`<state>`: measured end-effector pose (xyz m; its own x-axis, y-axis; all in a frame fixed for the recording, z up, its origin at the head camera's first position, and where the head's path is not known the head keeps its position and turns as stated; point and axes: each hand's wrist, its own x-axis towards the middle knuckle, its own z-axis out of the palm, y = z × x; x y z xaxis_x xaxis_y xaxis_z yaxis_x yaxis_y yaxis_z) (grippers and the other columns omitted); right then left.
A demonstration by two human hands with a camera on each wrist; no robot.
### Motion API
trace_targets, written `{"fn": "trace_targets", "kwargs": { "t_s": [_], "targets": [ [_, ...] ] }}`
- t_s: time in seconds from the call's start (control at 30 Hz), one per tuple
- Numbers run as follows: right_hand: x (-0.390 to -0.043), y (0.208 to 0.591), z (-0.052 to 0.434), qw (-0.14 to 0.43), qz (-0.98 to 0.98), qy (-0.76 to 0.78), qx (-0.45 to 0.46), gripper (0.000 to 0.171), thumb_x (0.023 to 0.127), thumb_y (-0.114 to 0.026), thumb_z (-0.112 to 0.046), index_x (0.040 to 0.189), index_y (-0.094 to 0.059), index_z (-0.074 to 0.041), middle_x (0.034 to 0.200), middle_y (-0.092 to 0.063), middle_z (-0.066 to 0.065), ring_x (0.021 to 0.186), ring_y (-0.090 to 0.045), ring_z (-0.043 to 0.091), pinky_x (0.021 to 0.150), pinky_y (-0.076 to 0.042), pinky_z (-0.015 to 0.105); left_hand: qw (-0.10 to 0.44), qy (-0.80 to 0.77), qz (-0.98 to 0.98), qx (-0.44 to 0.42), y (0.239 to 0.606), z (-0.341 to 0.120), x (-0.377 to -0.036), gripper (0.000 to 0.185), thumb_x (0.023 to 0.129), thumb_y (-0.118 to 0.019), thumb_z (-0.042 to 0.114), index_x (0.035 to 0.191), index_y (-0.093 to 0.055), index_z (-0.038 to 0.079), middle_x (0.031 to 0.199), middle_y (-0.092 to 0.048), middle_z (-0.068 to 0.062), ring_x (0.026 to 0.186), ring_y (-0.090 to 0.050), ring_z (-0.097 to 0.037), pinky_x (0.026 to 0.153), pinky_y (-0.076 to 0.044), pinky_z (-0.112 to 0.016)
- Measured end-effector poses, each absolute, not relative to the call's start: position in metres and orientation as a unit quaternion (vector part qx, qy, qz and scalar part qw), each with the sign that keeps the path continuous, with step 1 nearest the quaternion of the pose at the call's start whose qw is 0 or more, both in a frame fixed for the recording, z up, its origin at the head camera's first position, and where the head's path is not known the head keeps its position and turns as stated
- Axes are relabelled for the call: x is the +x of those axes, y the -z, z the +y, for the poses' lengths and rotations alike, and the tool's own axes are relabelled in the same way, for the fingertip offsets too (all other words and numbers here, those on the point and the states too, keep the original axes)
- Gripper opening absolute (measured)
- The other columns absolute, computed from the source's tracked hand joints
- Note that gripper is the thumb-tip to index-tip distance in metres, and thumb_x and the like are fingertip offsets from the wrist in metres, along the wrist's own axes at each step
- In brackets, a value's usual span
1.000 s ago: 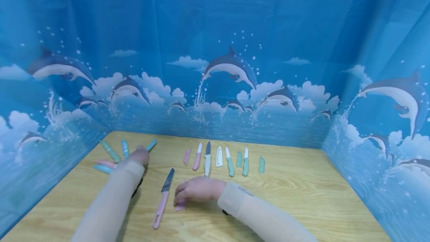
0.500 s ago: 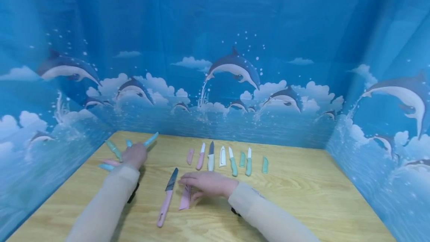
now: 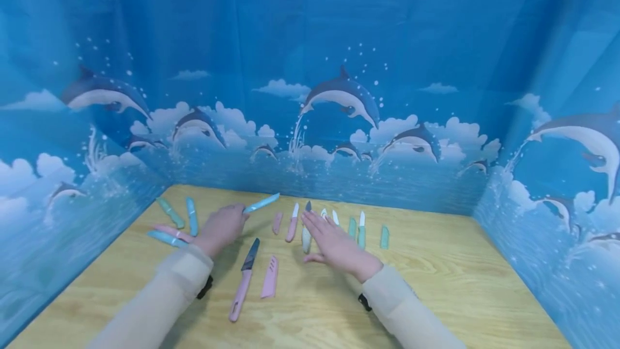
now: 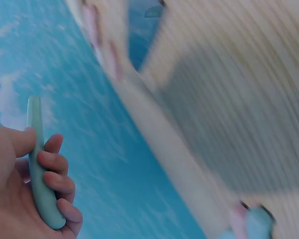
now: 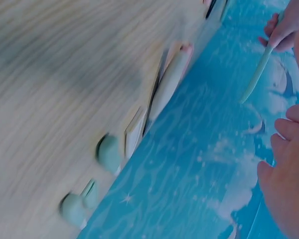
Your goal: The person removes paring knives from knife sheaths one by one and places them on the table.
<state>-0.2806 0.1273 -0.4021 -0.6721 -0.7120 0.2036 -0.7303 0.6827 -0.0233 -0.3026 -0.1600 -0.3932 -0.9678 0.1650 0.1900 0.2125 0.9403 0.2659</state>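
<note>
My left hand (image 3: 225,228) grips a light blue knife (image 3: 262,203), raised near the back of the table and pointing right. In the left wrist view, the fingers curl round its smooth handle (image 4: 44,191). My right hand (image 3: 339,244), fingers stretched out, hovers over the middle row. Under it lie a white-handled knife (image 3: 306,238) with a dark blade, a partly hidden white sheath (image 3: 324,212) and a mostly covered green knife (image 3: 335,216). A long pink-handled knife (image 3: 240,290) with a dark blade lies in front, beside a slotted pink sheath (image 3: 270,279).
At the left lie a green knife (image 3: 170,213), a blue knife (image 3: 192,217), a pink knife (image 3: 174,232) and another blue one (image 3: 167,239). The row also has a small pink knife (image 3: 292,223), pink sheath (image 3: 277,223), green knife (image 3: 361,233) and green sheaths (image 3: 385,237).
My left hand has lifted the light blue knife and carried it right, away from the left group. The right hand has left the slotted pink sheath and moved right over the row.
</note>
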Motion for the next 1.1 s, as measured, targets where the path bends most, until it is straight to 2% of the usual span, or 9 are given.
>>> {"fn": "trace_targets", "kwargs": {
  "t_s": [0.2,0.33,0.4,0.47,0.57,0.73,0.9,1.0,1.1],
  "targets": [
    [-0.274,0.406,0.146,0.093,-0.923,-0.086,0.364,0.086,0.091,-0.062,-0.044,0.152,-0.020,-0.001,0.159,-0.021,0.016,0.147,-0.019,0.031,0.118,-0.021,0.046,0.093,0.129,-0.975,-0.152,0.394,-0.122,-0.281,0.017,0.099,-0.055,0.022,0.090,-0.060,0.009,0.069,-0.053,0.000,0.061,-0.049,-0.015,0.056,-0.042,-0.032],
    [-0.264,0.411,0.153,0.097,-0.928,-0.083,0.351,0.087,0.090,-0.062,-0.046,0.152,-0.020,-0.002,0.158,-0.022,0.016,0.146,-0.021,0.032,0.117,-0.022,0.047,0.105,0.119,-0.968,-0.194,0.398,-0.097,-0.263,0.035,0.097,-0.058,0.028,0.118,-0.061,-0.001,0.071,-0.058,0.001,0.059,-0.050,-0.013,0.056,-0.044,-0.030],
    [-0.260,0.412,0.156,0.100,-0.928,-0.079,0.349,0.088,0.089,-0.062,-0.047,0.152,-0.020,-0.002,0.158,-0.022,0.016,0.146,-0.023,0.033,0.117,-0.021,0.047,0.112,0.119,-0.963,-0.213,0.399,-0.088,-0.256,0.038,0.096,-0.059,0.028,0.120,-0.059,-0.001,0.071,-0.058,0.001,0.059,-0.050,-0.013,0.056,-0.044,-0.030],
    [-0.258,0.412,0.157,0.100,-0.928,-0.072,0.352,0.089,0.088,-0.062,-0.048,0.152,-0.020,-0.002,0.158,-0.024,0.017,0.146,-0.023,0.034,0.117,-0.022,0.048,0.120,0.117,-0.959,-0.227,0.398,-0.080,-0.250,0.035,0.095,-0.060,0.029,0.117,-0.061,0.001,0.075,-0.062,-0.001,0.063,-0.056,-0.016,0.062,-0.049,-0.033],
    [-0.256,0.410,0.159,0.096,-0.928,-0.060,0.355,0.090,0.088,-0.061,-0.050,0.152,-0.020,-0.003,0.158,-0.024,0.016,0.146,-0.023,0.034,0.117,-0.021,0.048,0.117,0.125,-0.955,-0.241,0.396,-0.070,-0.242,0.018,0.095,-0.061,0.026,0.098,-0.063,0.009,0.078,-0.064,-0.003,0.070,-0.061,-0.020,0.069,-0.052,-0.040],
    [-0.250,0.409,0.162,0.091,-0.928,-0.057,0.357,0.087,0.088,-0.061,-0.050,0.151,-0.025,-0.003,0.156,-0.028,0.015,0.146,-0.021,0.035,0.117,-0.018,0.051,0.118,0.136,-0.949,-0.259,0.399,-0.056,-0.234,0.017,0.095,-0.060,0.029,0.099,-0.063,0.013,0.081,-0.065,0.002,0.075,-0.062,-0.015,0.072,-0.053,-0.038],
    [-0.244,0.409,0.165,0.103,-0.924,-0.054,0.363,0.074,0.089,-0.060,-0.047,0.148,-0.036,-0.012,0.150,-0.040,0.015,0.144,-0.025,0.038,0.115,-0.016,0.057,0.129,0.131,-0.946,-0.266,0.405,-0.050,-0.230,0.016,0.095,-0.059,0.031,0.097,-0.063,0.015,0.086,-0.066,0.003,0.085,-0.065,-0.018,0.083,-0.052,-0.044],
    [-0.241,0.408,0.167,0.105,-0.921,-0.058,0.371,0.063,0.090,-0.059,-0.045,0.144,-0.044,-0.016,0.145,-0.047,0.015,0.141,-0.030,0.041,0.113,-0.021,0.060,0.123,0.121,-0.948,-0.267,0.405,-0.047,-0.229,0.016,0.095,-0.058,0.032,0.095,-0.061,0.017,0.088,-0.066,0.003,0.087,-0.064,-0.018,0.084,-0.051,-0.044],
    [-0.241,0.407,0.167,0.110,-0.916,-0.068,0.380,0.055,0.091,-0.059,-0.043,0.137,-0.051,-0.012,0.139,-0.054,0.013,0.139,-0.036,0.039,0.112,-0.028,0.056,0.116,0.123,-0.948,-0.269,0.405,-0.045,-0.228,0.017,0.096,-0.057,0.033,0.096,-0.062,0.017,0.092,-0.067,0.002,0.091,-0.064,-0.018,0.086,-0.051,-0.044]
  ]
}}
